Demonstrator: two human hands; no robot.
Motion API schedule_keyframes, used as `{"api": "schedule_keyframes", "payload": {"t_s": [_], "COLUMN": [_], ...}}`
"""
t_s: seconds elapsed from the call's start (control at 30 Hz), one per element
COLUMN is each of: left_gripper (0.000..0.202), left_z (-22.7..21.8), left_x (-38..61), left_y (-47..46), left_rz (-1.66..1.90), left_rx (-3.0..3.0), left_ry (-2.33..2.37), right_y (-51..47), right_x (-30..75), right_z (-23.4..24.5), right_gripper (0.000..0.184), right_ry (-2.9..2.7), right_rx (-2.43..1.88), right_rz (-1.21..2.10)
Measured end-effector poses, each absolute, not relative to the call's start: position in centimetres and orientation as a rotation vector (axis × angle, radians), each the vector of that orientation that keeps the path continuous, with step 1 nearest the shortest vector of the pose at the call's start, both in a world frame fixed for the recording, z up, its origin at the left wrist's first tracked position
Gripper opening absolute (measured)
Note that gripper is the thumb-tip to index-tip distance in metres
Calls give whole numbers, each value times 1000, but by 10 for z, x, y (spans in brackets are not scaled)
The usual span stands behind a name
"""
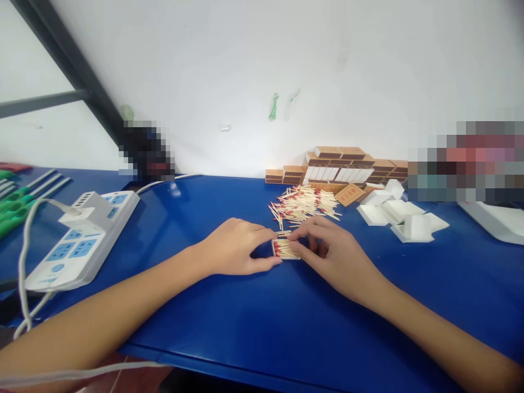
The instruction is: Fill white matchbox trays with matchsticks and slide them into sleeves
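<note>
A small white tray of red-tipped matches (284, 249) lies on the blue table (254, 322) between my hands. My left hand (237, 246) pinches its left end with thumb and fingers. My right hand (329, 248) grips its right end, fingers curled over it. Just behind lies a loose heap of matches (305, 204).
Stacked brown matchboxes (347, 166) line the white wall behind the heap. Empty white inner trays (403, 218) lie to the right. A white power strip (84, 237) with a plugged charger and cables sits left. Green-handled tools (16, 204) rest at the far left edge.
</note>
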State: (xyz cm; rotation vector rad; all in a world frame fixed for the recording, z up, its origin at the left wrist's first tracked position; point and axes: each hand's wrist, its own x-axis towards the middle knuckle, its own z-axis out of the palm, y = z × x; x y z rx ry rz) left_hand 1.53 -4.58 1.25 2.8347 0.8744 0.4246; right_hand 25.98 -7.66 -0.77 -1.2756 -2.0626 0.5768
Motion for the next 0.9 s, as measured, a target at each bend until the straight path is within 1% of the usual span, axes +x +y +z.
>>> {"api": "schedule_keyframes", "payload": {"t_s": [0.17, 0.5, 0.8, 0.9], "left_gripper": [33, 33, 34, 33], "left_z": [13, 13, 11, 10], "left_x": [16, 16, 16, 17], "left_y": [-46, -46, -46, -47], "left_rz": [459, 450, 453, 466], "left_rx": [2820, 2826, 2839, 2838], "left_ry": [868, 862, 848, 833], "right_y": [-78, -80, -79, -78], "right_x": [260, 258, 255, 255], "right_z": [-6, -3, -2, 0], "right_gripper": [9, 14, 6, 9], "right_ry": [-2087, -2143, -2141, -2161], "right_rx": [-1285, -1221, -1198, -1220], "right_rz": [530, 593, 584, 572]}}
